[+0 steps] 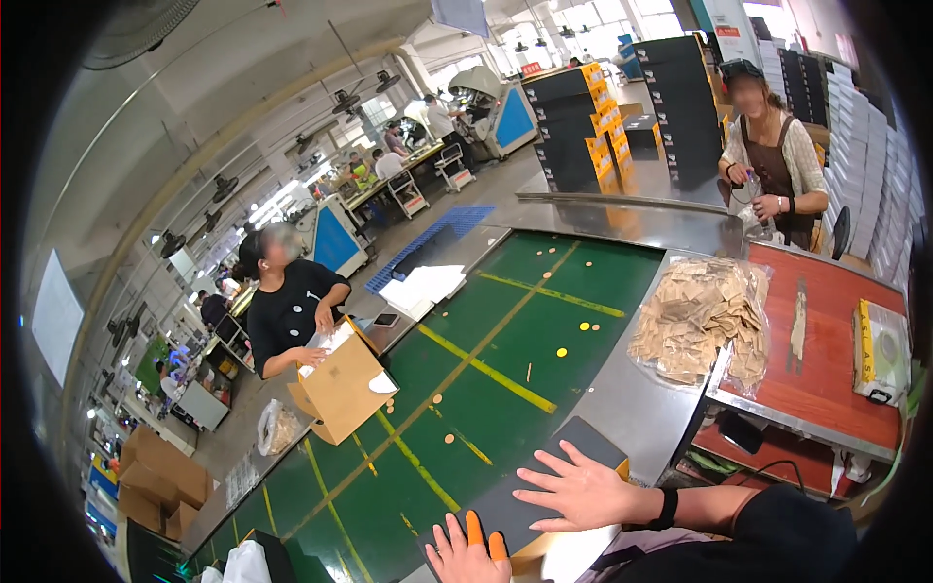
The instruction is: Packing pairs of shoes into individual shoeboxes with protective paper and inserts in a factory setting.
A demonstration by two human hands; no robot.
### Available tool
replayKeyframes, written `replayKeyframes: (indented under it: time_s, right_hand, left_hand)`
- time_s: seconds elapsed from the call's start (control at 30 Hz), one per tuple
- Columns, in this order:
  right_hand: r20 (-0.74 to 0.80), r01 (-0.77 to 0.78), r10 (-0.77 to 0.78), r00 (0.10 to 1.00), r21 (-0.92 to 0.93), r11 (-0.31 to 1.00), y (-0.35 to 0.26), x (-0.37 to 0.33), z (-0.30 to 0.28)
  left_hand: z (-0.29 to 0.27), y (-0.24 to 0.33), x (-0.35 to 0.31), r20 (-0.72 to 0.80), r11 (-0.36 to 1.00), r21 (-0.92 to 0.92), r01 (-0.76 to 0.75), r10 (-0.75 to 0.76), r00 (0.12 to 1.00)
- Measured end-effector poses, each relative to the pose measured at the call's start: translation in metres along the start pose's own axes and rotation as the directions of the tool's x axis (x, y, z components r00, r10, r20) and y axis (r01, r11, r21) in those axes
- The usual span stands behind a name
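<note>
So the dark box (pixel 595 445) sits on the near side of the green bench (pixel 603 272), right under the spread fingers of the right hand (pixel 583 494), its long side looking to run near left to far right. The left hand (pixel 465 564) is down by the near-left end, fingers apart too, neither one clamped on anything. Further out there's a bag of brown card pieces (pixel 695 316) to the right and a carton (pixel 348 389) far left.

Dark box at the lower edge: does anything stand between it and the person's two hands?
Nothing visible does. The right hand and left hand are spread directly over the top of the dark box, apparently touching it; two left-hand fingers wear orange covers.
</note>
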State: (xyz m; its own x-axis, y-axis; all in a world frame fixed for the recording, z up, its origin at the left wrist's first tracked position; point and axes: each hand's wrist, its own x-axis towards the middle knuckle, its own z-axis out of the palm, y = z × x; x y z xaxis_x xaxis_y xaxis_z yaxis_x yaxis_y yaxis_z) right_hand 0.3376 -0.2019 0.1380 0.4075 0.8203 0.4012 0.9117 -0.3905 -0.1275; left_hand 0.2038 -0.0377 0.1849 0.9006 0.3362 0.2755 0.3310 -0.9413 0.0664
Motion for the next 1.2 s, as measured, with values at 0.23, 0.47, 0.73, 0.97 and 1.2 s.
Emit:
replayKeyframes:
  time_s: [0.23,0.47,0.73,0.97,1.2]
  right_hand:
    - [-0.222,0.014,0.075,0.972,0.376,0.926,0.007,-0.034,-0.035]
    - [0.171,-0.468,0.578,0.798,0.781,0.413,0.055,-0.097,-0.012]
    - [0.526,-0.356,0.462,0.714,0.841,-0.407,0.047,-0.108,0.016]
    - [0.761,-0.469,0.322,0.563,0.615,-0.633,0.072,-0.089,0.036]
    - [0.702,-0.513,0.099,0.705,0.601,-0.614,0.065,-0.006,-0.006]
  left_hand:
    - [-0.007,0.004,-0.041,0.032,1.0,-0.004,-0.025,0.026,0.999]
    - [-0.03,-0.008,-0.08,0.113,0.951,-0.305,-0.043,0.081,0.99]
    - [0.0,-0.044,-0.091,-0.154,0.917,-0.228,0.326,-0.365,0.918]
    - [0.016,-0.045,-0.108,0.107,0.383,-0.857,0.345,-0.523,0.846]
    - [0.008,-0.054,-0.133,0.203,0.069,-0.948,0.31,-0.619,0.758]
